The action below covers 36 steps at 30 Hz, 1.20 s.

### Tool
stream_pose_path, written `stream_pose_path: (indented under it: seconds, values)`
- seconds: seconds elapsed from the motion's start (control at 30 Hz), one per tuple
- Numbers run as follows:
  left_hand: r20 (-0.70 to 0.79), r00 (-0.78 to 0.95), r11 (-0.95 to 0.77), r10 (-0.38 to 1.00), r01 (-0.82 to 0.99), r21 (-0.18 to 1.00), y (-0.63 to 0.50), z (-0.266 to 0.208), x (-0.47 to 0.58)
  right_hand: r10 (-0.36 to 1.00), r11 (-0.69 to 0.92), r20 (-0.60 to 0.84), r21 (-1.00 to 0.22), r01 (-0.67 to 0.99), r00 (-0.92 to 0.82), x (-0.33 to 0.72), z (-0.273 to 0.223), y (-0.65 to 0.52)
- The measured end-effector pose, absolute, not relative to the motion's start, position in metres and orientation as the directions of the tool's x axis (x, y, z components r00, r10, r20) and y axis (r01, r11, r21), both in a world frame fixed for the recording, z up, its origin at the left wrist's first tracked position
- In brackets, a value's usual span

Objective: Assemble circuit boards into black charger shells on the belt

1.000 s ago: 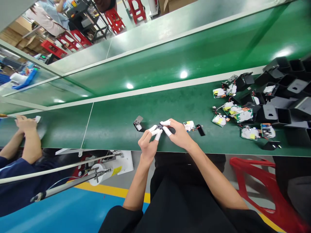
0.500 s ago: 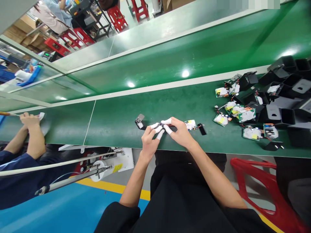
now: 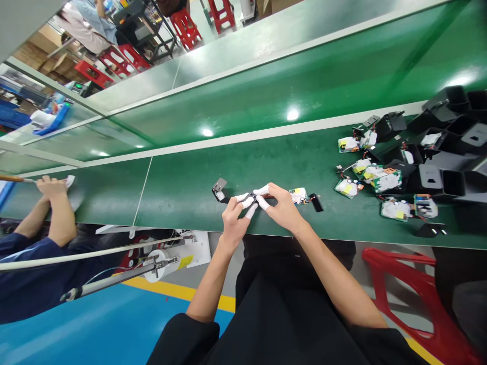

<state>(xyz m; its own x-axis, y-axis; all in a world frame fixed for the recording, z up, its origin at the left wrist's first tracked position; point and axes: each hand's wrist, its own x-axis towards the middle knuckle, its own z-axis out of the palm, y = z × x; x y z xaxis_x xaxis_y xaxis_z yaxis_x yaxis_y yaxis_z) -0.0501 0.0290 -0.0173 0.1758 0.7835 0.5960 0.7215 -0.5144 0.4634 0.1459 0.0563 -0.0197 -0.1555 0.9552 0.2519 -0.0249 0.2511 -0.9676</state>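
My left hand (image 3: 235, 219) and my right hand (image 3: 282, 204) meet over the green bench, with white covers on several fingertips. Between them the fingers of both hands pinch a small black part (image 3: 251, 197), mostly covered by the fingertips. Just left of my left hand lies an open black housing (image 3: 218, 190) with a grey face. To the right of my right hand rests a green circuit board (image 3: 300, 195) with white filler and a yellow label. A small black block (image 3: 316, 202) lies beside that board.
Black housings (image 3: 429, 176) and several circuit boards (image 3: 387, 181) crowd the bench's right end. At far left, a co-worker's hand (image 3: 52, 187) holds a tool with an orange-brown handle. A metal rod mechanism (image 3: 160, 263) sits below the front edge. A red stool (image 3: 403, 284) stands at lower right.
The view has shifted slightly, so the background sits a little farther right. Both my hands keep nearly the same pinch on the small black part.
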Motion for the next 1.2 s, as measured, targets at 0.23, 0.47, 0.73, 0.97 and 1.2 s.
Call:
stream_pose_path:
  seconds: [0.23,0.47,0.73,0.97,1.2]
  values:
    - [0.545,0.218,-0.494,0.81,0.754,0.433,0.029,-0.012,-0.049,0.954,0.264,0.25,-0.962,0.072,-0.164,0.15,-0.015,0.044]
    - [0.535,0.25,-0.518,0.807,0.734,0.44,0.038,0.001,-0.059,0.925,0.381,0.35,-0.848,0.37,-0.15,0.171,-0.024,-0.025]
    - [0.683,0.18,-0.584,0.708,0.694,0.421,0.078,0.02,-0.042,0.934,0.356,0.331,-0.871,0.338,-0.131,0.178,-0.031,-0.025]
    - [0.656,0.18,-0.524,0.733,0.763,0.377,0.081,0.018,-0.052,0.943,0.333,0.316,-0.899,0.285,-0.105,0.18,-0.026,-0.026]
    - [0.428,0.095,-0.351,0.899,0.741,0.573,0.074,-0.011,-0.055,0.952,0.305,0.292,-0.914,0.266,-0.09,0.18,-0.026,-0.025]
